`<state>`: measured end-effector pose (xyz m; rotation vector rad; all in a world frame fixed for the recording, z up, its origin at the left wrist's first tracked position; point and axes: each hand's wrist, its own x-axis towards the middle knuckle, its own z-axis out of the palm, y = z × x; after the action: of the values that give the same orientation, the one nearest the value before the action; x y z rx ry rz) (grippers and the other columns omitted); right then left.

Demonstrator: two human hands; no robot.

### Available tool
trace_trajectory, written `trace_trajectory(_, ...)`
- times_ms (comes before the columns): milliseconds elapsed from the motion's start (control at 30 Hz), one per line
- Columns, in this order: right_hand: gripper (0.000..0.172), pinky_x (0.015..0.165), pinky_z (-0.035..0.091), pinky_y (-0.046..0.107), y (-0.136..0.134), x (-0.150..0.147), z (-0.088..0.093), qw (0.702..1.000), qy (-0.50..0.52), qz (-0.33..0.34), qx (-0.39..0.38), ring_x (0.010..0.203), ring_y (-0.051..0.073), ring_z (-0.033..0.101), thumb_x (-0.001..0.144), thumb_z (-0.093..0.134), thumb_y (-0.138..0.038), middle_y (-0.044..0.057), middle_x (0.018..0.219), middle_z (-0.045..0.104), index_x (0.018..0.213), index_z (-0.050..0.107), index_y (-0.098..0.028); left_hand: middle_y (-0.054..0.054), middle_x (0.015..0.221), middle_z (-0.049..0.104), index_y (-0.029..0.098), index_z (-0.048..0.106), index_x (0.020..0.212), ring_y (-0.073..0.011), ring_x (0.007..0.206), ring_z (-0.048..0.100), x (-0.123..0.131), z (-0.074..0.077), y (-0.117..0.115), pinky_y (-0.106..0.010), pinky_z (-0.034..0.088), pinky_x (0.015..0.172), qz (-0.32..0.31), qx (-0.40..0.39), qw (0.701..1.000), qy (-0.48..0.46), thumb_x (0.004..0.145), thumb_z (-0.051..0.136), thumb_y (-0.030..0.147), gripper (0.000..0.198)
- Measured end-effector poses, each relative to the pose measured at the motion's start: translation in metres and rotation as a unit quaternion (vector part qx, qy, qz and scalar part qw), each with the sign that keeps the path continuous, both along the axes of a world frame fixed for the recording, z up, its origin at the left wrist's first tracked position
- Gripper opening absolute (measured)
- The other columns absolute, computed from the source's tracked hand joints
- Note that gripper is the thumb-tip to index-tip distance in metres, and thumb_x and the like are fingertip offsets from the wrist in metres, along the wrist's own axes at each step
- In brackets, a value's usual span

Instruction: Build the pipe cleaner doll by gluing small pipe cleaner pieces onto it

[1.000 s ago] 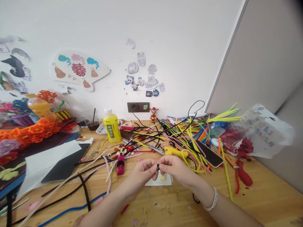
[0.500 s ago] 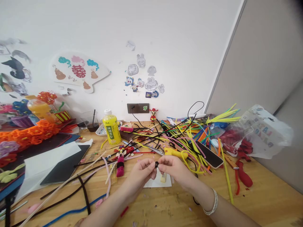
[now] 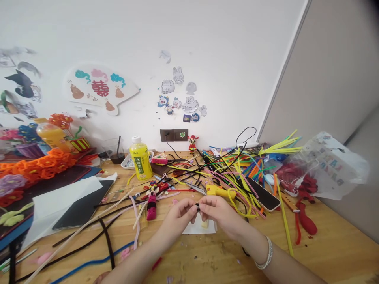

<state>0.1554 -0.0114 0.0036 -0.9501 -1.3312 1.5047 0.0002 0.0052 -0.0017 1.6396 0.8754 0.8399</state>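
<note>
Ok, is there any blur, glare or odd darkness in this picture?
Head view: soft light on the wall, no strong glare; cutouts at far left look smeared; top-right corner dark; black piece between left hand and right hand too small to make out.

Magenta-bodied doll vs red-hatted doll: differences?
Pose: the magenta-bodied doll appears to lie on the tabletop; the red-hatted doll stands upright near the wall socket.
Colour: the magenta-bodied doll has a black band; the red-hatted doll is mainly red with some yellow.
Shared: neither is held; the left hand and right hand pinch a small black piece.
</note>
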Motion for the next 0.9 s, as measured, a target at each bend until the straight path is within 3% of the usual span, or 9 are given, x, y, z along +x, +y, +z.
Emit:
trace_trajectory(267, 0.035, 0.059, 0.035, 0.024, -0.004, -0.0005, -0.0013, 0.994, 0.084, 0.066, -0.034, 0.055, 0.008, 0.044, 0.071, 0.063, -0.044, -0.004, 0.057, 0.044, 0.059, 0.047, -0.015, 0.003, 0.061, 0.046, 0.018, 0.048, 0.07, -0.0131, 0.061, 0.044, 0.0023, 0.0024, -0.0082, -0.024, 0.034, 0.06, -0.006, -0.029, 0.997, -0.068, 0.071, 0.053, 0.057, 0.039)
trace_trajectory(367, 0.034, 0.057, 0.035, 0.024, -0.003, 0.0008, 0.0012, 0.999, 0.022, 0.048, -0.007, 0.054, 0.009, 0.043, 0.072, 0.06, -0.045, -0.005, 0.057, 0.043, 0.061, 0.047, -0.016, 0.003, 0.06, 0.045, 0.018, 0.047, 0.068, -0.0132, 0.06, 0.042, 0.0004, 0.0033, -0.0059, -0.024, 0.033, 0.058, -0.014, -0.01, 0.999, -0.033, 0.074, 0.049, 0.055, 0.037)
trace_trajectory(467, 0.022, 0.055, 0.035, 0.024, -0.0015, 0.0012, 0.0032, 0.989, -0.113, -0.028, 0.089, 0.057, 0.01, 0.044, 0.073, 0.059, -0.037, -0.003, 0.06, 0.047, 0.067, 0.051, -0.017, 0.004, 0.058, 0.042, 0.019, 0.045, 0.063, -0.0132, 0.058, 0.039, -0.0012, 0.003, -0.0025, -0.024, 0.031, 0.055, 0.006, 0.051, 0.998, 0.044, 0.077, 0.045, 0.046, 0.031)
trace_trajectory(600, 0.002, 0.056, 0.037, 0.025, -0.0024, 0.0006, 0.0018, 0.924, -0.281, -0.107, 0.236, 0.062, 0.013, 0.049, 0.073, 0.056, -0.019, 0.0, 0.067, 0.055, 0.071, 0.056, -0.018, 0.002, 0.061, 0.044, 0.019, 0.046, 0.062, -0.015, 0.061, 0.042, -0.0002, 0.0028, -0.0031, -0.025, 0.032, 0.057, 0.052, 0.117, 0.986, 0.106, 0.078, 0.043, 0.032, 0.021)
trace_trajectory(767, 0.008, 0.06, 0.038, 0.027, -0.006, 0.0015, -0.0026, 0.82, -0.419, -0.136, 0.366, 0.068, 0.016, 0.052, 0.075, 0.053, -0.013, 0.002, 0.07, 0.057, 0.071, 0.058, -0.019, 0.001, 0.06, 0.045, 0.02, 0.044, 0.06, -0.0156, 0.06, 0.041, 0.0038, 0.0048, -0.0086, -0.025, 0.031, 0.056, 0.06, 0.14, 0.98, 0.125, 0.078, 0.043, 0.028, 0.019)
trace_trajectory(900, 0.011, 0.059, 0.036, 0.027, -0.0084, 0.0008, -0.0026, 0.766, -0.47, -0.159, 0.41, 0.066, 0.017, 0.051, 0.075, 0.051, -0.012, 0.003, 0.068, 0.058, 0.069, 0.057, -0.018, 0.001, 0.06, 0.044, 0.02, 0.042, 0.061, -0.0154, 0.059, 0.04, 0.0052, 0.0045, -0.0103, -0.025, 0.032, 0.056, 0.059, 0.136, 0.98, 0.132, 0.079, 0.041, 0.028, 0.02)
